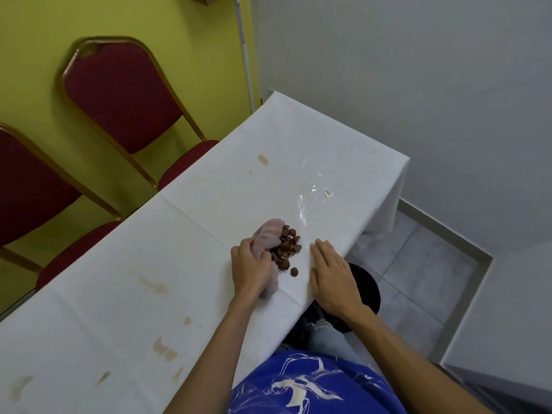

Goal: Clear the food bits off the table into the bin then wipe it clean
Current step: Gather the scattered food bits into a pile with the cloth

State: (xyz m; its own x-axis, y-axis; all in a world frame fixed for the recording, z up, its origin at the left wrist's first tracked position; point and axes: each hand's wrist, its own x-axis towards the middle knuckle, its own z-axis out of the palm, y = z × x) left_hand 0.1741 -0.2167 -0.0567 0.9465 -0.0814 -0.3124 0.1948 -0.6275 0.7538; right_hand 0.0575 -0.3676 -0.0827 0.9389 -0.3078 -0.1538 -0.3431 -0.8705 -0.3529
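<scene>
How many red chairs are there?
2. One chair stands across the table, toward its far end; the other chair is at the left edge, partly cut off. More may be hidden.

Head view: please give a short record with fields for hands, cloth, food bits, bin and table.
left hand: grips the pink cloth
cloth: bunched, against the food bits
food bits: brown pile on the table, one piece apart
right hand: flat on the table near its edge, fingers straight
bin: black, below that edge
table: white cover, brown stains

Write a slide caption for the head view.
Left hand grips a cloth beside food bits; right hand lies flat by the table edge, bin below.
</scene>
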